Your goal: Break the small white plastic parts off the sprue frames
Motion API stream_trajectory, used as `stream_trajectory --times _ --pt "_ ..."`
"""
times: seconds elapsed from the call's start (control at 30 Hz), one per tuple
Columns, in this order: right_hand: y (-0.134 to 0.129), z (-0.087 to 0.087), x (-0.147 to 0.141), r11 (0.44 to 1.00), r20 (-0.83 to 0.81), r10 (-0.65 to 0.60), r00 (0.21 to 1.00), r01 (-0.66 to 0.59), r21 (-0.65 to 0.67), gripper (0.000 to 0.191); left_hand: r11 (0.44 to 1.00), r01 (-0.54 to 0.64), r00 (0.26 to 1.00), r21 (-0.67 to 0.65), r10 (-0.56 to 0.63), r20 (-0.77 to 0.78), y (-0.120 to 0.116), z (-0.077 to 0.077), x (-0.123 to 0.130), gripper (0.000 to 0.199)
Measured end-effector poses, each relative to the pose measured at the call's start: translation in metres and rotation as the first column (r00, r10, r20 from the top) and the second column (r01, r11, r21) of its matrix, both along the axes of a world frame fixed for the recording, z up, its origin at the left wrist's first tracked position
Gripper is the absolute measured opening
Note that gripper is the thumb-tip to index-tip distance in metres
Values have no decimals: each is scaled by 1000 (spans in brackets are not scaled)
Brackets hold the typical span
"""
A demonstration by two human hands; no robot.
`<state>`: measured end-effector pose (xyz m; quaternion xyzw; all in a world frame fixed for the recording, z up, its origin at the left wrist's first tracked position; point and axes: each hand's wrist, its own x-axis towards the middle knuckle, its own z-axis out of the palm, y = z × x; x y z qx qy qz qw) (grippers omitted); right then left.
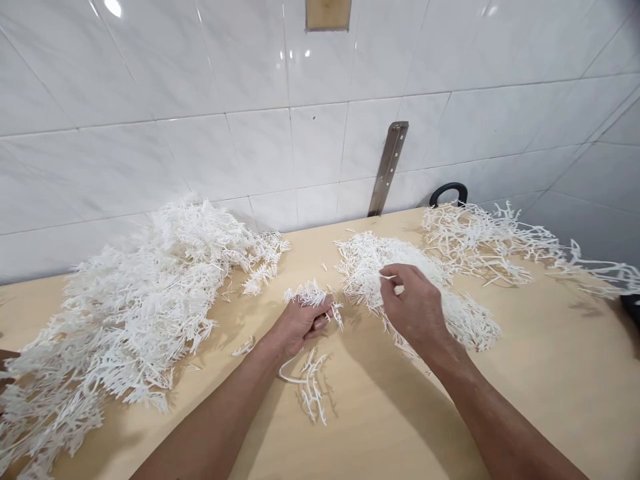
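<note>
My left hand (304, 321) is closed around a white branched plastic sprig (311, 292), whose small prongs stick out above the fist and by the thumb. A curved, bare-looking white stem (311, 387) shows just below that hand; whether it is held or lies on the table I cannot tell. To the right, my right hand (414, 301) pinches a small white piece (388, 275) between thumb and forefinger. It is over a heap of short white sprigs (370, 259), which it partly hides.
A large pile of white sprigs (145, 300) covers the wooden table's (545, 387) left side. Bare branched stems (475, 237) lie at the back right near a black handle (450, 190). A metal strip (389, 167) leans on the tiled wall. Part of another person's hand (7, 363) shows far left.
</note>
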<state>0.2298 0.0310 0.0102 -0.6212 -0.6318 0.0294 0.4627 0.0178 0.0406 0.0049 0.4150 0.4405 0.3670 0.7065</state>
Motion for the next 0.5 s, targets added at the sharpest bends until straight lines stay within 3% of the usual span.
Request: stream_trajectory --times 0.1,0.17,0.33,0.5 --pt "-9 2 -18 941 -143 249 958 -274 -199 23 999 33 999 5 -33 18 1 -2 0 43" --pt "-14 2 -30 895 -184 310 933 -351 -276 23 999 40 999 9 -40 17 1 -4 0 42" --pt "-18 -3 -42 834 -296 341 892 -432 -342 22 999 35 999 18 -35 -2 0 -6 1 44" --pt "-15 -8 -42 826 -302 305 903 -409 -389 21 999 27 1000 36 -27 3 0 -7 2 46"
